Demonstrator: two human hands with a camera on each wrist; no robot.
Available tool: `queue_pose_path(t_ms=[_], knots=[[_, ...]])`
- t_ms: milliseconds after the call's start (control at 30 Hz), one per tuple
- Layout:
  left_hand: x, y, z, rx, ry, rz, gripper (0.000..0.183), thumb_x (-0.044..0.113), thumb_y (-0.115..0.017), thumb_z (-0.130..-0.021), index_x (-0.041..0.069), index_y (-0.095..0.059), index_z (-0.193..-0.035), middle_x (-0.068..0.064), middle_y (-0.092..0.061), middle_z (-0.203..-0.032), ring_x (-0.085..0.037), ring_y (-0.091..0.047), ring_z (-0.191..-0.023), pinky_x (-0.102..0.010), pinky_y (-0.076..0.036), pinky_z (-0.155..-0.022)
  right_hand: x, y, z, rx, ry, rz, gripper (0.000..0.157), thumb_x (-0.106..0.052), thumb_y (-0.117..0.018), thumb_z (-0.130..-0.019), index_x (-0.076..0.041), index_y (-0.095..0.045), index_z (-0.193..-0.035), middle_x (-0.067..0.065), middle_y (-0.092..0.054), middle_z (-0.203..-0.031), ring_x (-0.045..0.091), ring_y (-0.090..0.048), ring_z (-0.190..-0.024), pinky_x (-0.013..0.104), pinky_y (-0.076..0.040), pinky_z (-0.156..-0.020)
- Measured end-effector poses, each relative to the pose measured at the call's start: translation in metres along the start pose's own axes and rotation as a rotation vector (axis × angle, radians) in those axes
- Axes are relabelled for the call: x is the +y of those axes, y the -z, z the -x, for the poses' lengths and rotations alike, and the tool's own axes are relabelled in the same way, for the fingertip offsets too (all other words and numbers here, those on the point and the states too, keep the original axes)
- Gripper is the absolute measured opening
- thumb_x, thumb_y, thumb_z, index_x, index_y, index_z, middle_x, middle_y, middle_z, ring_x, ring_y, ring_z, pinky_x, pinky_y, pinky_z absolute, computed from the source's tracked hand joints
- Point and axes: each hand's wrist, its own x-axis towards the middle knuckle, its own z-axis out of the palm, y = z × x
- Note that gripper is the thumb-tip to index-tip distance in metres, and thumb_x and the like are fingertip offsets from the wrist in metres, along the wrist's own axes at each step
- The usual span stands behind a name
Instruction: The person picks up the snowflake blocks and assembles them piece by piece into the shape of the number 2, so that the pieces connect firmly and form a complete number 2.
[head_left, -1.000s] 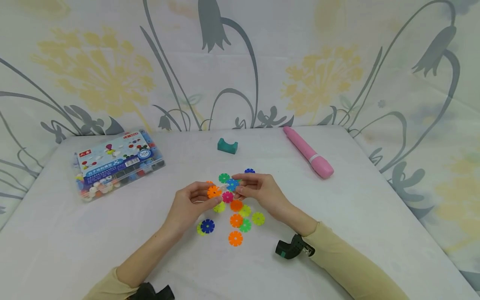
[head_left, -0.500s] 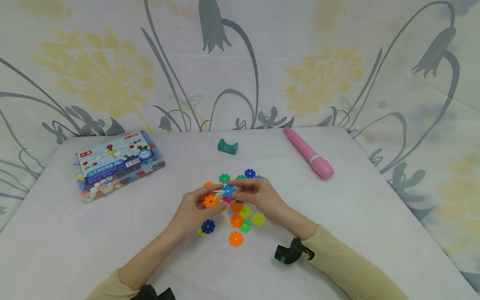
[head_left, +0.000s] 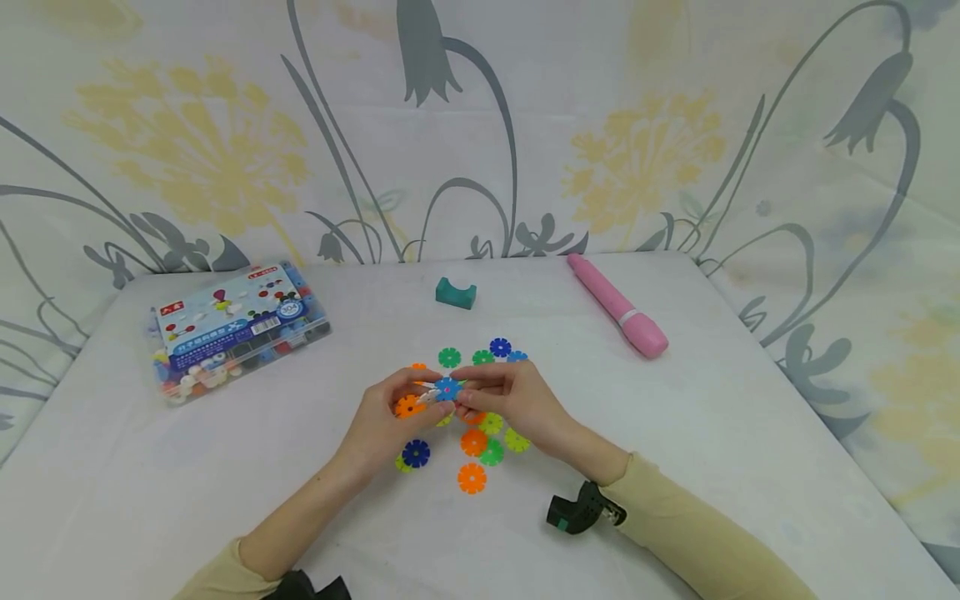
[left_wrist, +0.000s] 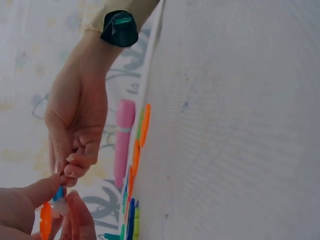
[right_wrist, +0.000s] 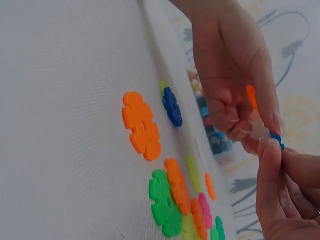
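Observation:
Above a spread of loose snowflake discs, my two hands meet. My left hand point(head_left: 378, 427) holds a small joined piece of an orange snowflake disc point(head_left: 409, 407) and white discs point(left_wrist: 61, 207). A light blue snowflake disc point(head_left: 447, 389) is pinched between the right hand's point(head_left: 525, 400) thumb and fingers, its edge against the white part. Whether the blue disc is slotted in cannot be told. The left thumb also reaches the blue disc in the right wrist view. Fingers partly hide the joint.
Below the hands lie orange point(head_left: 472, 478), dark blue point(head_left: 416, 453), green point(head_left: 491, 452) and yellow-green point(head_left: 517, 439) discs. A clear case of coloured parts point(head_left: 240, 321) stands left. Farther back are a teal curved block point(head_left: 455, 292) and a pink microphone-shaped object point(head_left: 617, 306).
Both hands have shifted slightly left and toward the body. The light blue disc has come left against the white part. Discs behind the right hand have come into view.

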Motion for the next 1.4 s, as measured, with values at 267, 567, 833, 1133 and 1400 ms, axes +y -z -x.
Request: queue_pose_path(t_ms=[267,567,833,1133,1400], knots=[[0.001,0.002,-0.004,0.059,0.062,-0.052,0.039,0.035,-0.073,-0.091,0.023,-0.064,-0.126,-0.004,-0.069,-0.113,-0.019,-0.063,-0.098,-0.031,-0.052,-0.087,-0.009,0.022,-0.008,0.091,0.021,0.136,0.034,-0.011,-0.063,-0.098,0.005,-0.062,-0.128,0.018,-0.074,-0.104,0.033,-0.073,-0.094,0.03,-0.059,-0.086],[0.004,0.006,-0.009,0.134,0.094,-0.07,0.041,0.036,-0.072,-0.092,0.02,-0.061,-0.129,-0.009,-0.066,-0.12,-0.026,-0.052,-0.12,-0.047,-0.046,-0.104,-0.001,0.055,-0.011,0.319,-0.068,0.274,0.033,-0.014,-0.065,-0.097,0.002,-0.065,-0.126,0.017,-0.07,-0.113,0.028,-0.069,-0.1,0.034,-0.056,-0.092],[0.003,0.009,-0.01,0.167,0.125,-0.061,0.043,0.033,-0.07,-0.093,0.02,-0.06,-0.132,-0.01,-0.062,-0.13,-0.029,-0.045,-0.132,-0.051,-0.041,-0.111,0.016,0.064,-0.016,0.329,-0.144,0.495,0.032,-0.012,-0.068,-0.093,-0.001,-0.068,-0.123,0.014,-0.07,-0.11,0.026,-0.064,-0.097,0.035,-0.054,-0.085],[0.002,0.01,-0.01,0.16,0.099,-0.063,0.043,0.032,-0.071,-0.093,0.018,-0.061,-0.133,-0.01,-0.062,-0.135,-0.029,-0.044,-0.135,-0.051,-0.04,-0.112,0.028,0.065,-0.017,0.275,-0.095,0.677,0.031,-0.013,-0.07,-0.092,0.0,-0.069,-0.12,0.014,-0.062,-0.099,0.024,-0.056,-0.086,0.03,-0.046,-0.075],[0.001,0.009,-0.01,0.14,0.079,-0.06,0.042,0.031,-0.071,-0.094,0.017,-0.062,-0.132,-0.009,-0.063,-0.134,-0.028,-0.045,-0.134,-0.052,-0.039,-0.112,0.032,0.065,-0.018,0.288,-0.047,0.69,0.027,-0.012,-0.072,-0.09,0.001,-0.07,-0.113,0.013,-0.059,-0.097,0.023,-0.054,-0.083,0.03,-0.045,-0.074]])
